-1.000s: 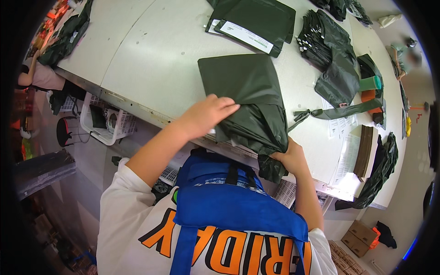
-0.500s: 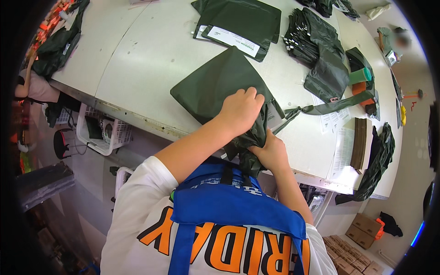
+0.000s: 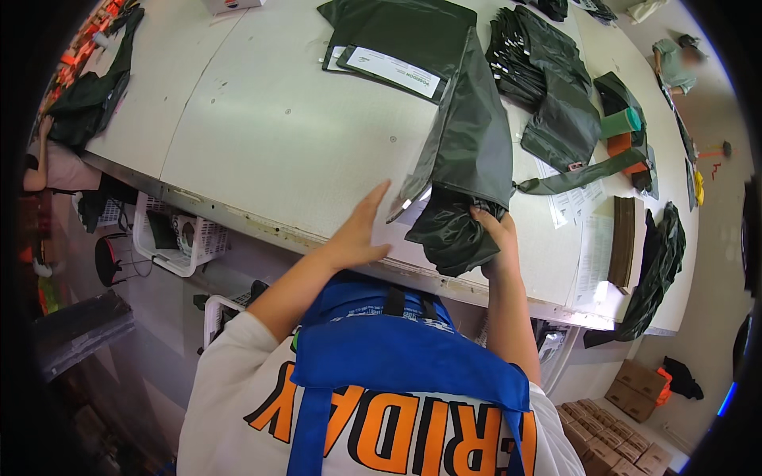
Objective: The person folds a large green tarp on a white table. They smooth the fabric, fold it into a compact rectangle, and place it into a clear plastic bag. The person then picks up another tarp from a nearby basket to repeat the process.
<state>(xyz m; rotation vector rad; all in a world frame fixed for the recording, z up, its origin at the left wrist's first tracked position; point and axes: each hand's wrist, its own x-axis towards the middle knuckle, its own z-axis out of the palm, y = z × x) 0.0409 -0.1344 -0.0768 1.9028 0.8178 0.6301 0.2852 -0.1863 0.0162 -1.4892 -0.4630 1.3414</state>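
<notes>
My right hand (image 3: 502, 244) grips bunched, shiny dark green fabric at the lower end of a flat dark green pouch (image 3: 475, 131). The pouch is tilted up on its side over the table, with a clear plastic layer along its left side. A crumpled bundle of the same fabric (image 3: 454, 238) bulges from its near end, over the table's front edge. To the left of the bundle, my left hand (image 3: 357, 236) is open, thumb and fingers apart, touching neither pouch nor bundle. Dark green flat pouches (image 3: 401, 32) with white labels lie beyond.
The white table (image 3: 262, 151) carries a pile of folded dark green pieces (image 3: 548, 95), a green roll (image 3: 621, 123), a brown stack (image 3: 625, 246) and a dark green strap (image 3: 583, 176). White baskets (image 3: 208, 238) are below its edge. Other people (image 3: 675, 67) are at far right and left.
The pouch has swung from lying flat to tilted up, farther right. My left hand has let go of it and drawn back left. My right hand has risen with the bunched fabric.
</notes>
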